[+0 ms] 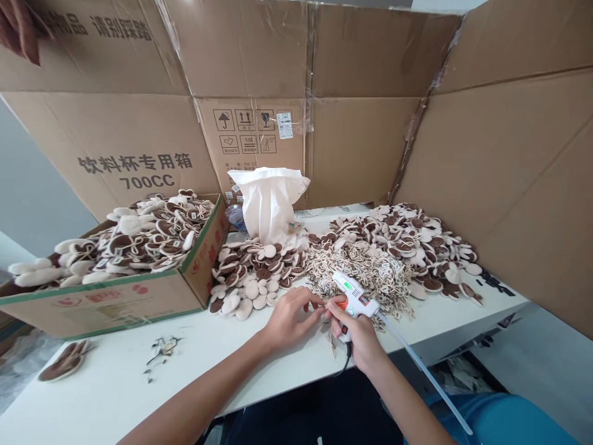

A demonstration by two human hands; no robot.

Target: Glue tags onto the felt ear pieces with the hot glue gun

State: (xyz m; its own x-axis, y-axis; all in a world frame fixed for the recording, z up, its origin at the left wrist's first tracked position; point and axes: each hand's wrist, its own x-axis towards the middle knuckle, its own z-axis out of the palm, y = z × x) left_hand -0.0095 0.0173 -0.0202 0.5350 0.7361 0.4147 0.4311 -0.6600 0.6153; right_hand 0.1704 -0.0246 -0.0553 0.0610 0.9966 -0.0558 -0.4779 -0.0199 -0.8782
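Observation:
My right hand (354,324) is wrapped round the handle of a white glue gun (356,298) with an orange part near its nozzle and a long glue stick trailing from its back. Beside the nozzle, my left hand (291,315) has thumb and fingertips brought together; whatever they hold is too small to make out. Both hands nearly touch above the white table (208,364). Just behind them lies a heap of thin cream cord loops (370,272). Brown and cream felt pieces (252,287) are piled to the left of the loops.
An open carton (139,306) full of brown and cream felt pieces stands at left. More felt pieces (417,238) are heaped at right. A white bag (271,204) stands behind. Dark scraps (164,349) and one felt piece (65,360) lie front left. Cardboard walls (365,148) surround the table.

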